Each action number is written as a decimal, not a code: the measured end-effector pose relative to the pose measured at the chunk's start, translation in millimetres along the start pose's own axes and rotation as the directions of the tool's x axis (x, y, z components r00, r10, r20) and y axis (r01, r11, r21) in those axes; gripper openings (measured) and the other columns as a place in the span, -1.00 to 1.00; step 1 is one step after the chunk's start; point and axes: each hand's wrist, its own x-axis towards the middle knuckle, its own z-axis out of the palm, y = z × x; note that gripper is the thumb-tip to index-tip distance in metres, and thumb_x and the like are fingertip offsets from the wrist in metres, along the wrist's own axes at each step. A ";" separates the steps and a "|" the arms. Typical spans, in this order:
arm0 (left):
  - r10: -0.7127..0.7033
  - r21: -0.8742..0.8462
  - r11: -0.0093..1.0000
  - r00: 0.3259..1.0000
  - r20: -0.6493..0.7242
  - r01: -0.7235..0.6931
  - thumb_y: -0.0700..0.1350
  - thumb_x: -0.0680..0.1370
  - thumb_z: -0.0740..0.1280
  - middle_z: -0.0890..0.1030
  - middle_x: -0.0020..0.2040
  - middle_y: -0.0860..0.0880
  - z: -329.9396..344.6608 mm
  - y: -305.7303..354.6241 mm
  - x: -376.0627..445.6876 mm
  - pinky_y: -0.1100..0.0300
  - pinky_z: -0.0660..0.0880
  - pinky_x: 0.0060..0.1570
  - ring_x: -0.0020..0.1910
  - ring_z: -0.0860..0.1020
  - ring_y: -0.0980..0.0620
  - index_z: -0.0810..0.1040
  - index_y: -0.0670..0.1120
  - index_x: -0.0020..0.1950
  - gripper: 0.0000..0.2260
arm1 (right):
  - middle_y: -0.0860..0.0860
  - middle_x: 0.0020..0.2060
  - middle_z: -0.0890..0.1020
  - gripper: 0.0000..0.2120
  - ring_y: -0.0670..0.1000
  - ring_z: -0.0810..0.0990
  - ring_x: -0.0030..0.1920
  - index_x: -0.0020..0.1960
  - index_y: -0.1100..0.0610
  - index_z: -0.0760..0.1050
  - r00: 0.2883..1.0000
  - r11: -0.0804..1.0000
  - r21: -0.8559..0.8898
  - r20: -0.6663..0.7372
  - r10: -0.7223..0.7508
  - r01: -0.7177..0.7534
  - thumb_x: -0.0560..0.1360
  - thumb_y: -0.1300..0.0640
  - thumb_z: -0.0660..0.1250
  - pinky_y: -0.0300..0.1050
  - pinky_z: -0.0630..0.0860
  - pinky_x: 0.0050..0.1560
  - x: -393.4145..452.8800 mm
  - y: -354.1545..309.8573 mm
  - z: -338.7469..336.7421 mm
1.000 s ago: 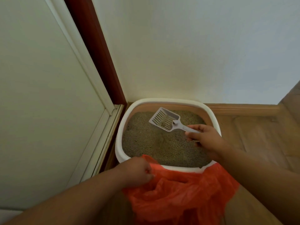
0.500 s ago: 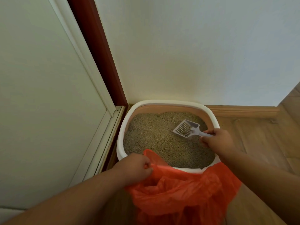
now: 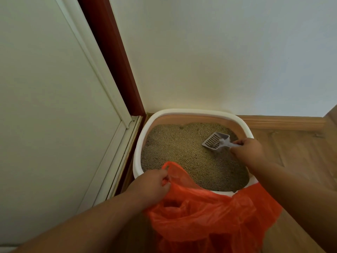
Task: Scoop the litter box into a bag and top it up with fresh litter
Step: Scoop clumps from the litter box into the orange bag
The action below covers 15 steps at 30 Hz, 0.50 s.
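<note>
Right hand (image 3: 246,152) was curled round the handle of the slotted scoop (image 3: 216,141), gripping it over the right side of the litter box (image 3: 182,112). Scoop's long axis ran from the hand toward the left and a little toward the far rim, blade end leading, the blade resting on or just above the litter (image 3: 184,154) near the far right corner; contact could not be told for sure. No clump was visible in the blade. Left hand (image 3: 151,185) was closed on the edge of the orange bag (image 3: 209,216), pinching a bunched fold and holding that side up at the near left rim of the box. The bag's mouth sagged open between the two forearms, draped against the near rim, its right side lying under the right forearm. The relation that mattered: the bag lay toward the person from the scoop, across the whole bed of litter, so any load would likely have to travel back over the near rim; the right hand alone carried the tool, the left was nearer the bag mouth. Judged mid-scooping, topping up not yet begun; no fresh litter supply in view. The box sat in a corner of the wooden floor (image 3: 291,152), its far side toward the white wall (image 3: 218,52), with a pale door (image 3: 45,106) and dark red frame (image 3: 113,61) to its left.
</note>
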 end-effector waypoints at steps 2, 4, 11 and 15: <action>-0.002 -0.012 1.000 1.000 0.007 0.002 0.02 0.61 0.32 0.63 -0.02 0.09 1.8 -1.7 0.9 0.08 0.59 0.02 -0.04 0.59 0.14 0.62 0.09 0.11 -0.87 | 0.05 -0.14 0.66 -0.86 0.09 0.67 -0.13 0.08 0.11 0.65 0.999 1.000 -0.016 0.047 0.001 -0.001 0.52 0.17 0.43 0.15 0.67 -0.01 8.2 -3.3 3.0; 0.001 -0.018 1.000 1.000 0.012 -0.001 0.01 0.62 0.31 0.62 -0.01 0.10 3.7 -3.0 3.0 0.08 0.59 0.04 -0.04 0.59 0.16 0.62 0.08 0.13 -0.86 | 0.05 -0.13 0.67 -0.82 0.09 0.68 -0.13 0.11 0.12 0.64 0.998 1.000 -0.024 0.060 -0.008 0.009 0.51 0.20 0.44 0.16 0.68 -0.02 18.3 -5.9 6.5; 0.001 -0.075 0.997 0.999 -0.042 -0.005 0.04 0.63 0.31 0.60 0.04 0.14 8.4 -11.3 14.8 0.19 0.53 0.06 0.01 0.57 0.20 0.61 0.10 0.13 -0.87 | 0.09 -0.20 0.68 -0.87 0.13 0.69 -0.14 0.01 0.13 0.66 0.996 0.994 -0.079 0.060 -0.065 0.070 0.48 0.25 0.46 0.10 0.68 -0.04 51.7 -33.2 18.6; -0.013 -0.105 0.994 0.999 -0.039 0.009 0.04 0.63 0.31 0.60 0.04 0.16 11.6 -17.3 19.4 0.23 0.52 0.05 0.01 0.56 0.23 0.62 0.12 0.13 -0.87 | 0.12 -0.19 0.70 -0.88 0.10 0.69 -0.15 -0.05 0.16 0.67 0.996 0.999 -0.035 0.088 -0.019 0.022 0.43 0.30 0.50 0.06 0.69 -0.04 75.4 -39.9 28.9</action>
